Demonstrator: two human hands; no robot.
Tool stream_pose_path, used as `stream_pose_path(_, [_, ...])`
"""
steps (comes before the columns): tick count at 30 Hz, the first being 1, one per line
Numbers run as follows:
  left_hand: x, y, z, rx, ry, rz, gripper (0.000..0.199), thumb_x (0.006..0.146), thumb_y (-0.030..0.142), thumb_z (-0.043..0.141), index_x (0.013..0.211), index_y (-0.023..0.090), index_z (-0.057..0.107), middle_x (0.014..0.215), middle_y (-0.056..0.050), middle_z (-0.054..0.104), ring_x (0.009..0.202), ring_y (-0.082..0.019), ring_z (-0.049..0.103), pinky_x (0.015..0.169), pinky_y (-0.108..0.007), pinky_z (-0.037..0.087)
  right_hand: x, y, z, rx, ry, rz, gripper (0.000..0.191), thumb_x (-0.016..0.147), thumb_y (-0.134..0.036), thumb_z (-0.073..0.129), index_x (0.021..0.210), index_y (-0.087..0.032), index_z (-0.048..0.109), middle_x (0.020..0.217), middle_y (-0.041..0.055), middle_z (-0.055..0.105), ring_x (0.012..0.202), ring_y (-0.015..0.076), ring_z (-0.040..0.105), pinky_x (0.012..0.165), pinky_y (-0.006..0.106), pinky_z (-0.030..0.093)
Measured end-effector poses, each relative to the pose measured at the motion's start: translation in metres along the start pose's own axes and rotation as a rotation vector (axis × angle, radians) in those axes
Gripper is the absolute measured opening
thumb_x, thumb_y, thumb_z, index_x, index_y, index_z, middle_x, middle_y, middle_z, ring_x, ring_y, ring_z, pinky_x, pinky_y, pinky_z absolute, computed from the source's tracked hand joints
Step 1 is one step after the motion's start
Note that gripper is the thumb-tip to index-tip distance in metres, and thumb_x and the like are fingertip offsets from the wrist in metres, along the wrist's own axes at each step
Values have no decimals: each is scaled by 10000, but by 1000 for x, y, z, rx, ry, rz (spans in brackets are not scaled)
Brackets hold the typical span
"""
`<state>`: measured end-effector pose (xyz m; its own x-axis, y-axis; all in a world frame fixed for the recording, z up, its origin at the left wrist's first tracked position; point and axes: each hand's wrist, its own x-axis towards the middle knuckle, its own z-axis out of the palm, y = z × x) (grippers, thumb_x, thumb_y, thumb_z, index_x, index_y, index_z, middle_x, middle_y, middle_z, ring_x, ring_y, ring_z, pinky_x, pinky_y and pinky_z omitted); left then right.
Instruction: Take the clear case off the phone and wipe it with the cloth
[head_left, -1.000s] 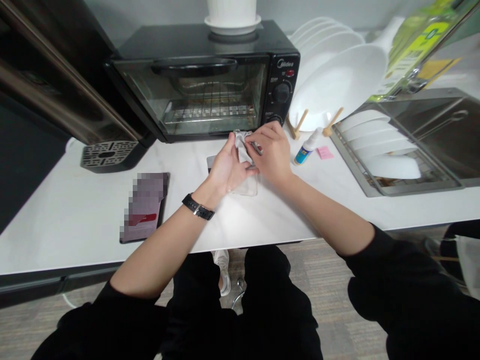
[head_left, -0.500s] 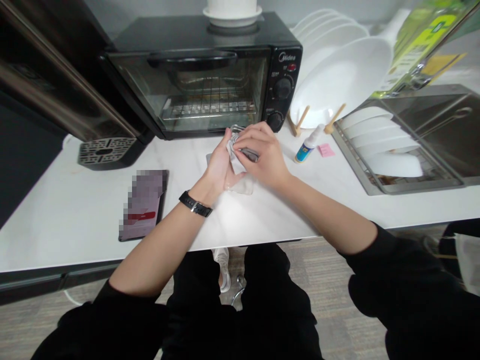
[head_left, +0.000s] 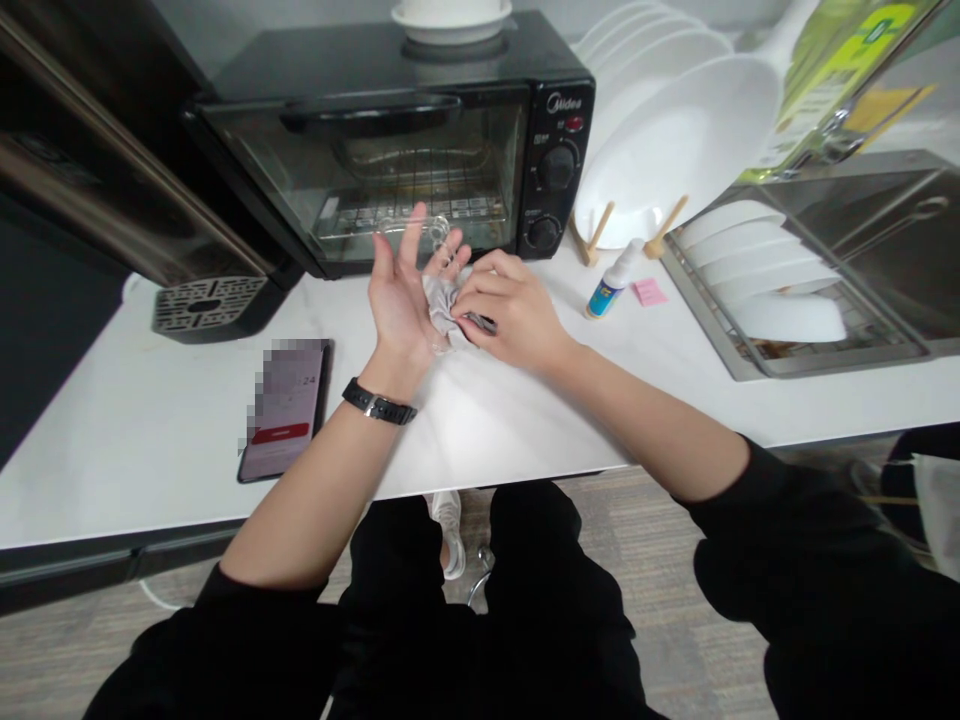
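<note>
My left hand (head_left: 403,310) is palm up with its fingers spread, supporting a clear, see-through case (head_left: 409,226) whose rounded cutouts show near the fingertips. My right hand (head_left: 510,305) pinches a crumpled light grey cloth (head_left: 442,300) against the left palm and the lower part of the case. A small dark item (head_left: 480,322) shows under the right fingers; what it is I cannot make out. To the right of the hands a small spray bottle (head_left: 606,290) with a blue label stands upright, beside a pink sticky note (head_left: 649,292).
A black toaster oven (head_left: 555,110) stands just behind my hands. On the left are a phone (head_left: 285,410) and a machine's drip tray (head_left: 206,305). White plates (head_left: 667,150) lean in a wooden rack at the right, near a metal sink (head_left: 720,335) holding white dishes.
My left hand has opened out and turned palm up, its fingers now spread towards the oven. The clear case has risen with it. My right hand has shifted slightly left, still on the cloth.
</note>
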<state>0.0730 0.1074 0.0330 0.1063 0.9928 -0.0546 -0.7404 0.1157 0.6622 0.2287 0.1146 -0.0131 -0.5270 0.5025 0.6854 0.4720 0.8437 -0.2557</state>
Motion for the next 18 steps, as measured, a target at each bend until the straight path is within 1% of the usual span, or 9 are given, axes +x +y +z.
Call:
stream_pose_path(2, [-1,-5,2,5,-46,-34,726,1140,653,213,1753,277,312,1198,-102,788,1293,-272,719,1082,-399,594,0,3,-1,-50,20,50,189,1053,-256,623,985,-301,793,1048,32,766,1195,297,612,1071,551,509])
stream_pose_path(4, [-1,-10,4,17,-85,-75,729,1142,652,230,1758,267,287,1226,-99,792,1280,-289,727,1060,-427,613,0,6,-2,-79,53,91,193,1053,-257,617,988,-302,793,1053,36,752,1210,303,609,1083,567,507])
stream_pose_path(6, [-2,-15,6,32,-79,-122,667,1151,619,265,1718,286,375,1227,-80,799,1228,-287,750,1014,-424,631,1,9,-3,-97,99,143,193,1057,-265,608,991,-294,788,1050,45,733,1211,309,603,1094,583,500])
stream_pose_path(9, [-5,-23,8,55,-44,-223,556,1160,558,327,1575,270,561,1085,-46,813,1014,-235,789,936,-383,643,1,13,-7,-104,175,230,222,1083,-297,575,1002,-269,780,1056,69,702,1226,321,588,1112,601,487])
stream_pose_path(11, [-8,-28,10,77,-36,-326,521,1153,557,370,1510,263,608,998,-35,814,929,-225,789,916,-386,647,2,13,-9,-96,218,271,245,1098,-321,560,1015,-256,781,1058,82,693,1243,331,586,1122,609,486])
stream_pose_path(12, [-9,-30,11,89,-32,-370,512,1148,560,382,1499,269,613,984,-35,817,933,-235,793,917,-400,649,1,13,-10,-88,235,282,252,1101,-333,558,1019,-254,782,1053,86,693,1246,336,588,1124,614,487])
stream_pose_path(14, [-9,-33,12,109,-17,-421,495,1144,560,380,1491,295,612,1010,-42,826,1005,-265,802,922,-429,652,1,13,-10,-67,248,291,263,1106,-351,554,1028,-263,789,1043,86,701,1245,342,595,1127,624,489])
stream_pose_path(18, [-7,-36,9,128,-1,-428,498,1141,572,366,1451,301,645,1044,-55,828,1118,-301,791,933,-452,656,1,14,-9,-27,232,280,277,1102,-392,565,1053,-287,817,1033,76,730,1208,326,615,1098,605,521])
